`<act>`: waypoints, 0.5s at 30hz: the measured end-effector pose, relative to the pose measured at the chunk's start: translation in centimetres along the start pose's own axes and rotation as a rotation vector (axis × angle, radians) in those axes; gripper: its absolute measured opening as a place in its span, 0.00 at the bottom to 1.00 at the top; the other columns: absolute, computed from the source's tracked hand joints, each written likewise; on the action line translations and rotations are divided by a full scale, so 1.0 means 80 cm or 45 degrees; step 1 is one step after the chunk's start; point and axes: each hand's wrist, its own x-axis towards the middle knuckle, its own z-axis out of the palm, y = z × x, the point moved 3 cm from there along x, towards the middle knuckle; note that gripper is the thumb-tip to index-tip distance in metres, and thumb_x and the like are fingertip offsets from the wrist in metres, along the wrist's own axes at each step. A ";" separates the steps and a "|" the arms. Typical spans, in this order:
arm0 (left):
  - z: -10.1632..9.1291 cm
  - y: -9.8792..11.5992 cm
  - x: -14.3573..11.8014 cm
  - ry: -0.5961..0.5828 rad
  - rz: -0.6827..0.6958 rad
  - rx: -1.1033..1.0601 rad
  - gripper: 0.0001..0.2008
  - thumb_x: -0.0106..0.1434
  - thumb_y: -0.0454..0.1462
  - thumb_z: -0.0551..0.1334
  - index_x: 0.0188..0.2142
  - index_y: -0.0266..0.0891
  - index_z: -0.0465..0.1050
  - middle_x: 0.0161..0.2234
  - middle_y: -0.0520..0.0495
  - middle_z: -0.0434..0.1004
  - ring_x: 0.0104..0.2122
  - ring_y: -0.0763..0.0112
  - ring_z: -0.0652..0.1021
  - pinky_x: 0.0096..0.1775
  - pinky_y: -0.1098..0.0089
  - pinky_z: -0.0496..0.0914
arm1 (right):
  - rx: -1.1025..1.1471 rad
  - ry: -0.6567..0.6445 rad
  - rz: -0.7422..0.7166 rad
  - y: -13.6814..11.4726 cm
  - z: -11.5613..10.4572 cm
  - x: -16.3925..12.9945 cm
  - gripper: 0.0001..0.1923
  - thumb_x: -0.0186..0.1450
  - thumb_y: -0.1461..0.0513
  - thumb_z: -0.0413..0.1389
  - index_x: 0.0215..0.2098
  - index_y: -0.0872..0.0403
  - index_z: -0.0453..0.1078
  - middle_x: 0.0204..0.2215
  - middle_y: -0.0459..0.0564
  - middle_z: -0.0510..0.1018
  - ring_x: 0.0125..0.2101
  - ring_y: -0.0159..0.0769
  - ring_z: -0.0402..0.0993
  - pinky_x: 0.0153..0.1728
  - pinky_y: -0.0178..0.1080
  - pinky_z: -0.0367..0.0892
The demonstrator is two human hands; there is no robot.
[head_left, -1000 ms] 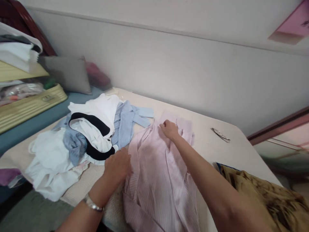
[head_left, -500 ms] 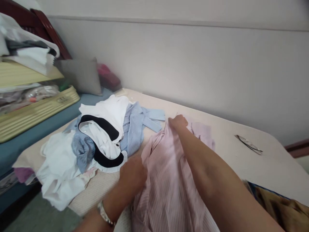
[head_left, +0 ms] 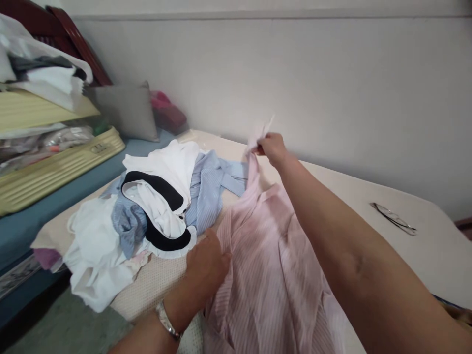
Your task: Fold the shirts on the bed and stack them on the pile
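Now the right hand [head_left: 272, 148] pinches the pink shirt [head_left: 265, 265] at its top, lifted toward twelve o'clock; the left hand [head_left: 207, 265] grips its edge at nine o'clock on the bed [head_left: 424, 255].

Bare cream tabletop [head_left: 342, 189] is left open beyond and to the right of the raised pink striped shirt [head_left: 265, 265], broken only by a pair of thin-framed glasses [head_left: 394, 218] near the far right edge. The left side is blocked by a heap of white, black-trimmed and pale blue garments [head_left: 155, 206]. Passage straight ahead is closed off by the grey wall [head_left: 295, 83].
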 end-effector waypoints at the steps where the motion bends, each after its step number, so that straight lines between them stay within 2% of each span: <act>1: -0.001 -0.002 0.001 -0.021 -0.015 -0.010 0.22 0.62 0.45 0.61 0.50 0.33 0.62 0.44 0.33 0.78 0.47 0.48 0.79 0.44 0.57 0.69 | 0.180 -0.111 -0.053 -0.020 0.007 0.001 0.08 0.70 0.63 0.53 0.44 0.61 0.69 0.33 0.54 0.78 0.34 0.33 0.78 0.38 0.38 0.73; 3: -0.003 -0.007 0.003 -0.063 -0.035 -0.032 0.21 0.61 0.46 0.62 0.48 0.34 0.63 0.44 0.34 0.78 0.47 0.47 0.79 0.45 0.57 0.70 | 0.342 -0.272 -0.101 -0.045 0.015 -0.008 0.11 0.70 0.60 0.53 0.48 0.58 0.66 0.37 0.52 0.79 0.34 0.31 0.79 0.38 0.38 0.73; 5: -0.002 -0.013 0.006 -0.091 -0.024 -0.032 0.18 0.60 0.44 0.61 0.46 0.36 0.65 0.45 0.35 0.78 0.48 0.48 0.78 0.45 0.58 0.70 | 0.128 -0.345 -0.025 -0.040 0.014 -0.032 0.11 0.68 0.58 0.56 0.45 0.57 0.68 0.36 0.52 0.80 0.33 0.33 0.79 0.37 0.38 0.74; 8: 0.006 -0.023 0.012 -0.121 0.010 0.000 0.12 0.61 0.39 0.59 0.44 0.38 0.66 0.48 0.36 0.77 0.49 0.48 0.78 0.45 0.57 0.70 | -0.593 -0.331 0.230 0.011 -0.008 -0.080 0.09 0.61 0.58 0.61 0.35 0.57 0.72 0.30 0.56 0.80 0.34 0.43 0.80 0.39 0.42 0.74; 11: 0.014 -0.028 0.018 -0.121 0.071 -0.028 0.10 0.61 0.36 0.57 0.43 0.37 0.68 0.48 0.34 0.77 0.51 0.49 0.77 0.47 0.57 0.69 | -0.983 -0.145 0.394 0.073 -0.046 -0.121 0.14 0.58 0.56 0.62 0.37 0.58 0.74 0.35 0.64 0.81 0.43 0.54 0.78 0.43 0.50 0.72; 13: 0.016 -0.028 0.021 -0.085 0.109 -0.090 0.11 0.61 0.35 0.56 0.44 0.37 0.69 0.49 0.33 0.77 0.51 0.50 0.77 0.49 0.57 0.69 | -1.099 -0.086 0.523 0.109 -0.065 -0.141 0.20 0.57 0.50 0.62 0.38 0.58 0.74 0.36 0.65 0.80 0.42 0.56 0.78 0.41 0.50 0.72; 15: 0.014 -0.026 0.021 -0.037 0.135 -0.160 0.13 0.61 0.34 0.56 0.46 0.36 0.69 0.50 0.32 0.77 0.51 0.52 0.77 0.50 0.59 0.68 | -1.063 -0.112 0.592 0.134 -0.070 -0.153 0.21 0.54 0.48 0.64 0.35 0.57 0.74 0.30 0.62 0.80 0.38 0.53 0.78 0.37 0.47 0.72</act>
